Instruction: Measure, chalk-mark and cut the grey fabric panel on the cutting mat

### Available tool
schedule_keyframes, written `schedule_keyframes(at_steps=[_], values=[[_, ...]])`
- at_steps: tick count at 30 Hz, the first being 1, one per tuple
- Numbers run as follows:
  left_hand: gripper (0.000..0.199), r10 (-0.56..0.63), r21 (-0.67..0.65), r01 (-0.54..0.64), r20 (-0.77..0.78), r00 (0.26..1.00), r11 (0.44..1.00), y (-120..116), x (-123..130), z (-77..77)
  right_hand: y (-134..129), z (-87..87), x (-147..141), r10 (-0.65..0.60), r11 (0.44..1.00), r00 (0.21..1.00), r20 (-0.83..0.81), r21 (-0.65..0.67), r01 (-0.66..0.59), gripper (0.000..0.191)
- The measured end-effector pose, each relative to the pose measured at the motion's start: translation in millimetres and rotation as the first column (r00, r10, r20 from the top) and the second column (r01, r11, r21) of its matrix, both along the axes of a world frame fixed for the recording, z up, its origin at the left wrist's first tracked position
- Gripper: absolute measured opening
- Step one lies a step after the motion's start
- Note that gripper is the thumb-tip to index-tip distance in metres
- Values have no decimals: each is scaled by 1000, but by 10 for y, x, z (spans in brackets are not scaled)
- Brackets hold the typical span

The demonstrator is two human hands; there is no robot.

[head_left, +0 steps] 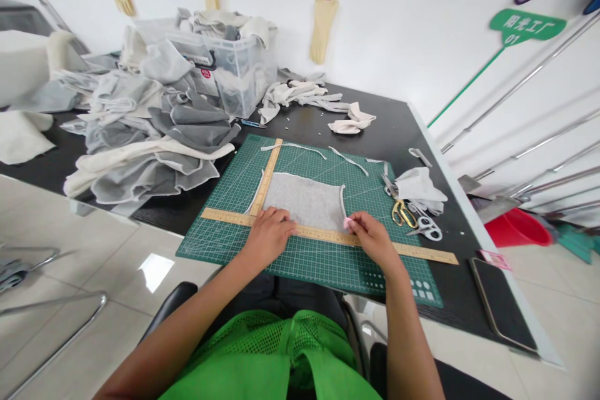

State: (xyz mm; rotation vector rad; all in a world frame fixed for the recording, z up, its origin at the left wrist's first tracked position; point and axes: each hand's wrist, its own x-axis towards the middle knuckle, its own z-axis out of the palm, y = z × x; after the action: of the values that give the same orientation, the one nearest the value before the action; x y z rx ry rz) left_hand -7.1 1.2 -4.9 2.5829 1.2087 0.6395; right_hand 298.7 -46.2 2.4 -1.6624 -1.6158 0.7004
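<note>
A piece of grey fabric (309, 194) lies on a green cutting mat (225, 237), its right edge curling up. Across its near side runs a long wooden ruler (323, 234). A second wooden ruler (265, 184) stands at a right angle along the fabric's left side. My left hand (269, 234) rests on the long ruler near where the two meet, its fingers laid out over the wood and cloth. Between the fingertips of my right hand (370, 234) is a small pink piece of what looks like tailor's chalk (347, 223), held at the fabric's right edge by the ruler.
Gold-handled scissors (403, 214) and white-handled scissors (429, 228) lie to the right, beside a light cloth (419, 187). Thin fabric strips (349, 160) cross the mat's far part. A fabric heap (140, 119) and a clear bin (239, 69) stand left. A phone (504, 303) lies near the right edge.
</note>
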Motion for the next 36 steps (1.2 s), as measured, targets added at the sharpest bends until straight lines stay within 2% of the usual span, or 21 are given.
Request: schedule_keyframes(at_steps=[7,10,16,27,36], values=[[16,3,0,-3,-1,1000,1000,9,3,-7,9,-41,30,54,999,998,-24,-7,-54,19],[15,4,3,-5,13,1000,1000,9,3,-22,7,-51,41,79,997,996,-43,13,-78,25],[15,1,-1,-1,31,1000,1000,15,1,-45,2,-27,75,128,992,992,17,12,-129,21],[14,-1,1,1,45,999,1000,6,-4,-24,-4,21,-106,99,993,990,97,48,-104,20],[15,-11,-9,11,42,999,1000,13,-10,-25,-23,37,-118,91,994,987,135,42,-98,21]])
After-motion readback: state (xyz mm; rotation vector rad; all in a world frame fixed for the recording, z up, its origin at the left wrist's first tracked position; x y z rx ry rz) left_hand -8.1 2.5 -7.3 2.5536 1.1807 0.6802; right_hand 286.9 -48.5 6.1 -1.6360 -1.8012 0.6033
